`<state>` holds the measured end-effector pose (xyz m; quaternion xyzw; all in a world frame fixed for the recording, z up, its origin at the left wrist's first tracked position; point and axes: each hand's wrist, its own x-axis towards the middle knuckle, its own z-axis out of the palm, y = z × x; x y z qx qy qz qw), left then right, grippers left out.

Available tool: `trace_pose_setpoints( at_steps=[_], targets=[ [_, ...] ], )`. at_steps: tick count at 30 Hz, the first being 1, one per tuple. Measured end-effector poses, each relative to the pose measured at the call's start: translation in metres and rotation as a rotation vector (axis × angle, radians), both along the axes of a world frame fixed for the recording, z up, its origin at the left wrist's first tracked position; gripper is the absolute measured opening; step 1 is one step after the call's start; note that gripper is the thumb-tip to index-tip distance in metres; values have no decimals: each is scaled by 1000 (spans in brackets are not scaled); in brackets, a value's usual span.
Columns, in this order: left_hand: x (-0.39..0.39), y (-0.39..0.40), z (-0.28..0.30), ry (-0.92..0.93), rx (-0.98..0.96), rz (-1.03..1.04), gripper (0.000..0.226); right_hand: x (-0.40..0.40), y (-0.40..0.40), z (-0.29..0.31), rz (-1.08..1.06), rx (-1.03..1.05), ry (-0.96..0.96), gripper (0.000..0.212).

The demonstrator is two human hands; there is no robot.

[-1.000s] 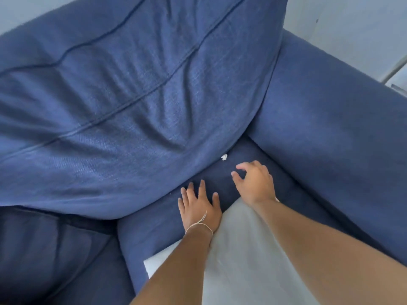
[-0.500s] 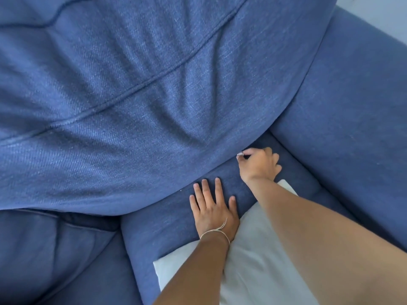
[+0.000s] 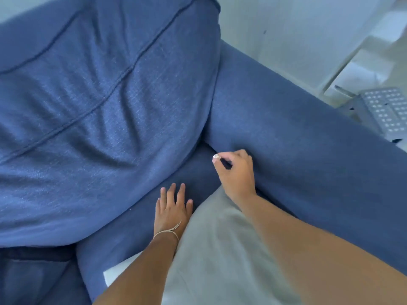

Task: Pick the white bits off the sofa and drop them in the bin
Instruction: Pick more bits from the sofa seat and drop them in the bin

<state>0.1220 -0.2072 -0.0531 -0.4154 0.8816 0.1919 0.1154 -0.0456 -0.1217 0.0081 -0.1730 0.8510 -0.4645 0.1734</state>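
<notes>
Looking down from my head, I find no brand, label or writing that I can read anywhere on the fabric or beyond it.

I take the blue seat cushion (image 3: 136, 230) of the sofa as my landmark. My right hand (image 3: 236, 172) hangs above its far corner, right against the inner face of the armrest (image 3: 308, 164), with thumb and forefinger pinched together on one white bit (image 3: 216, 156); the other fingers curl in behind. That is the only large white bit I can count. A single tiny pale speck (image 3: 130, 209) lies on the seat cushion near the lower edge of the big back cushion (image 3: 99, 111), too small for me to say what it is.

My left hand (image 3: 171, 209) lies flat on the seat cushion, palm down, fingers spread and holding nothing. One thin string bracelet (image 3: 168, 231) circles that wrist.

One pale cushion (image 3: 215, 256) rests on the near part of the seat cushion, under both my forearms and touching my left hand's side.

Beyond the armrest, away from the seat cushion, stands one grey perforated bin (image 3: 385, 113) on the pale floor, only partly visible.
</notes>
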Motion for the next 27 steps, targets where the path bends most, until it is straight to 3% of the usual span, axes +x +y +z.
trace_pose_setpoints(
  at_steps=[6, 12, 15, 19, 23, 27],
  targets=[
    [-99, 65, 81, 346, -16, -183, 53, -9, 121, 61, -116, -117, 6, 8],
    [-203, 194, 152, 577, -13, -633, 54, -73, 263, 135, -330, -141, 164, 11],
    [-240, 254, 168, 554, -53, -729, 54, -111, 339, 147, -449, -56, 231, 16],
    [-261, 314, 166, 393, -18, -837, 63, -134, 435, 124, -675, 23, 123, 25],
    [-265, 346, 150, 226, -210, -855, 68, -139, 502, 79, -684, 167, 36, 26],
    [-268, 352, 145, 264, -309, -804, 68, -144, 534, 42, -678, 231, -45, 26]
  ],
)
